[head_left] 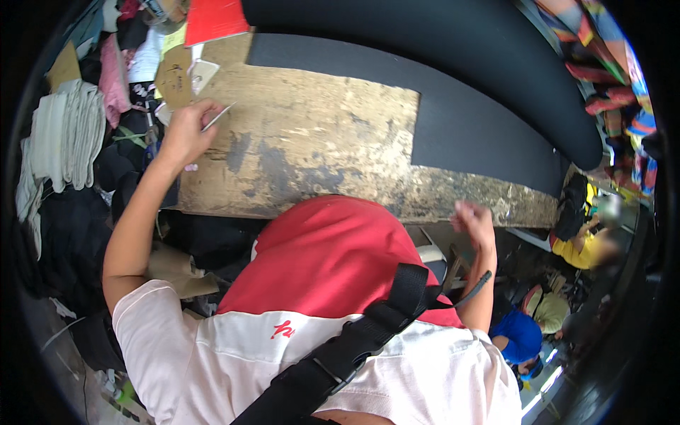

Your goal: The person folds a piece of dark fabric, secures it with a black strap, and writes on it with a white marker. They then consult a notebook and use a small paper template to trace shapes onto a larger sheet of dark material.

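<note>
Over the left part of the worn wooden table (312,120), my left hand (190,133) is closed in a pinch on a thin, pale, pointed piece (219,117). It appears nearly edge-on, so its exact kind cannot be told. At the table's near edge on the right, my right hand (474,221) hangs with its fingers curled in; anything inside them is hidden. Black sheet material (467,131) with a stepped cut edge lies flat across the far and right side of the table. Behind it rests a large black roll (453,35).
Brown card pieces (175,76) and a red folder or sheet (216,20) lie at the table's far left. Folded pale cloth (67,134) is stacked beyond the left edge. People, one in a yellow top (579,249) and one in blue (520,336), are at the right.
</note>
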Action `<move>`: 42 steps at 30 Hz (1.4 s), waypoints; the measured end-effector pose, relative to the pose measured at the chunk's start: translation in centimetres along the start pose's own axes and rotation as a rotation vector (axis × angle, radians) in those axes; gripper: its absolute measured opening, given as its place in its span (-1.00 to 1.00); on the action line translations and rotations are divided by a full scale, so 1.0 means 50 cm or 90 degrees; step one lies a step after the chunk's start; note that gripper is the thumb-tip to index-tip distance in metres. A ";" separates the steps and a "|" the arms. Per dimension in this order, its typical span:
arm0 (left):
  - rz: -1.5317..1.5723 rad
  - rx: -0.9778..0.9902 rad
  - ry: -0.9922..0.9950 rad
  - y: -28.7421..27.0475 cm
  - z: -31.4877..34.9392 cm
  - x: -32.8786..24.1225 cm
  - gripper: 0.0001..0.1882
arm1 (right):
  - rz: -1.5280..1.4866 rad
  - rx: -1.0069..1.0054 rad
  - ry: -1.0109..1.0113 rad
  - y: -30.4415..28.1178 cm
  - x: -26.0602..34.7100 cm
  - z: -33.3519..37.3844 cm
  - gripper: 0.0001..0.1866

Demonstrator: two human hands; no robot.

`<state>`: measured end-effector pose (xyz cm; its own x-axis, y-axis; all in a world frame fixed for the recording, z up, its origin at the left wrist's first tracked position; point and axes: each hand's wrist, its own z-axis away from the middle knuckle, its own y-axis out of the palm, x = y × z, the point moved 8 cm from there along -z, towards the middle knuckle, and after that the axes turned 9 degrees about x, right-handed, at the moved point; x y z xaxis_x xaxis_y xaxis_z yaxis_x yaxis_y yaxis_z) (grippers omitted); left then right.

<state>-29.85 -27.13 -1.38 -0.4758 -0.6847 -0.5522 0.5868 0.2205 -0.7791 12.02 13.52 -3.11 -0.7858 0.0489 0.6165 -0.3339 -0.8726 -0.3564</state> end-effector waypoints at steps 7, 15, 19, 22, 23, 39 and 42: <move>0.088 -0.193 0.369 0.274 -0.068 -0.457 -0.72 | -0.432 0.236 -0.180 0.193 0.172 -0.115 -0.51; 0.111 -0.172 0.504 0.504 -0.071 -0.666 -0.71 | -0.292 0.021 -0.275 -0.002 0.071 -0.233 -0.57; 0.079 -0.176 0.498 0.584 -0.077 -0.692 -0.62 | -0.163 0.042 -0.343 -0.009 0.037 -0.276 -0.58; 0.016 -0.121 0.422 0.645 -0.100 -0.688 -0.55 | 0.072 -0.010 -0.421 -0.015 0.050 -0.278 -0.56; -0.020 -0.103 0.397 0.663 -0.105 -0.684 -0.55 | 0.105 -0.045 -0.432 -0.023 0.053 -0.275 -0.57; -0.072 -0.095 0.286 0.652 -0.117 -0.612 -0.65 | 0.293 -0.297 -0.733 -0.041 0.042 -0.226 -0.66; -0.104 -0.149 0.219 0.588 -0.115 -0.522 -0.66 | 0.319 -0.306 -0.713 -0.032 0.036 -0.227 -0.68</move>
<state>-3.97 1.22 -11.57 -0.7633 -0.4618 -0.4518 0.3408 0.3063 -0.8889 5.24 20.54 -9.41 -0.1010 -0.8560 0.5071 -0.4678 -0.4090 -0.7835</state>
